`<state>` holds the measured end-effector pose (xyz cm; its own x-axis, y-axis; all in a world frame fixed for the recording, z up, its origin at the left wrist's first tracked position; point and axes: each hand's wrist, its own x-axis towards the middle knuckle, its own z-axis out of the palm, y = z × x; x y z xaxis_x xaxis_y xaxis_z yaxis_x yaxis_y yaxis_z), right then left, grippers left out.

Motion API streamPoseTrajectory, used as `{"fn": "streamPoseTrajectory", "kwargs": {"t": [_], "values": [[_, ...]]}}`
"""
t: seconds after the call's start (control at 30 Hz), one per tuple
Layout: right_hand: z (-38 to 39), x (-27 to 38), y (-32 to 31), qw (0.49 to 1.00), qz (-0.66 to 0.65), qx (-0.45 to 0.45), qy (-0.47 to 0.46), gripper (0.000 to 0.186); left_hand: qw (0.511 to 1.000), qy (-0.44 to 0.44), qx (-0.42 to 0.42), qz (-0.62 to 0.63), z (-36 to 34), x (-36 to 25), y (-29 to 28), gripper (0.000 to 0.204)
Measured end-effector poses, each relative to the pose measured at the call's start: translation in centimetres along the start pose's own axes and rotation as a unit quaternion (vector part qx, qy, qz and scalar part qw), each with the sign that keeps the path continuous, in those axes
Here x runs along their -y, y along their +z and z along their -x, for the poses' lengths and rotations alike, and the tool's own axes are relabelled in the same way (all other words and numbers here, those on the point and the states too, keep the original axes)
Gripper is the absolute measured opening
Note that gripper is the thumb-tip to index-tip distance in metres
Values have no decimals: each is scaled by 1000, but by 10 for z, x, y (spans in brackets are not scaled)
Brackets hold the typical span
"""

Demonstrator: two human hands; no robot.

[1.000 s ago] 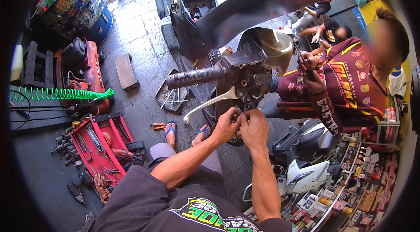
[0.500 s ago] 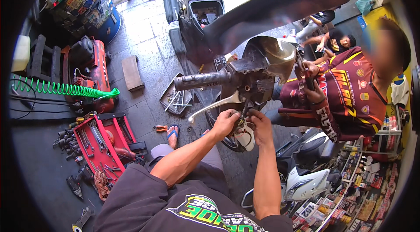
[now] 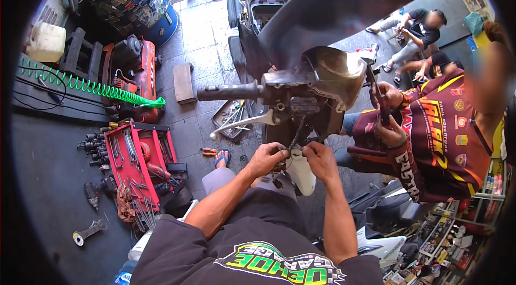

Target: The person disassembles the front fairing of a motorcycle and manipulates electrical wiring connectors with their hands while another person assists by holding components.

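My left hand [image 3: 269,158] and my right hand [image 3: 321,158] are closed at the fingertips on thin dark wires [image 3: 293,150], one hand at each side of them, below a motor scooter's handlebar. The black grip [image 3: 228,92] and silver brake lever [image 3: 239,123] extend leftward above my hands, and a white fender [image 3: 302,177] shows beneath them. Exact contact at my fingertips is small and partly hidden. At my right, a co-worker [image 3: 424,129] in a maroon jersey holds a dark tool [image 3: 382,102] by the mirror-side housing [image 3: 330,75].
Red tool tray [image 3: 129,166], compressor [image 3: 148,64], green coiled hose [image 3: 115,90], wooden block [image 3: 184,82], metal parts tray [image 3: 223,115] and pliers [image 3: 208,151] are at left and ahead. Two people [image 3: 419,29] sit at back right. A parts display [image 3: 441,236] and white scooter [image 3: 379,244] stand at lower right.
My hands have moved slightly lower, and more of the white fender shows between them. The view has shifted, with the handlebar appearing more level. The co-worker's tool remains at the housing.
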<state>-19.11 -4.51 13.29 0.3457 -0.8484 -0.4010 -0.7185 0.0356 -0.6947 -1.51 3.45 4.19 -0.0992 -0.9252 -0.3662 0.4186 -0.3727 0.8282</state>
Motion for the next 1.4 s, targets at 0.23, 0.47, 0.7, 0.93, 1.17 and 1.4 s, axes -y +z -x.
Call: {"fn": "streamPoseTrajectory", "kwargs": {"t": [0.23,0.47,0.7,0.93,1.17,1.4], "values": [[-7,35,-22,998,-21,12,-61,23,968,161,-177,-73,22,6,45,18],[-5,-13,18,961,-253,34,-103,19,929,266,-256,-44,23,5,61,14],[-3,-40,26,965,-260,14,38,26,961,23,-239,134,4,22,59,18],[-20,-57,13,857,-436,231,149,23,929,-250,-75,261,-33,29,39,18],[-30,-73,14,946,-253,197,42,21,952,-170,-137,212,-27,28,44,17],[-33,-67,2,941,-232,242,40,19,989,-16,-124,84,-8,20,42,27]]}}
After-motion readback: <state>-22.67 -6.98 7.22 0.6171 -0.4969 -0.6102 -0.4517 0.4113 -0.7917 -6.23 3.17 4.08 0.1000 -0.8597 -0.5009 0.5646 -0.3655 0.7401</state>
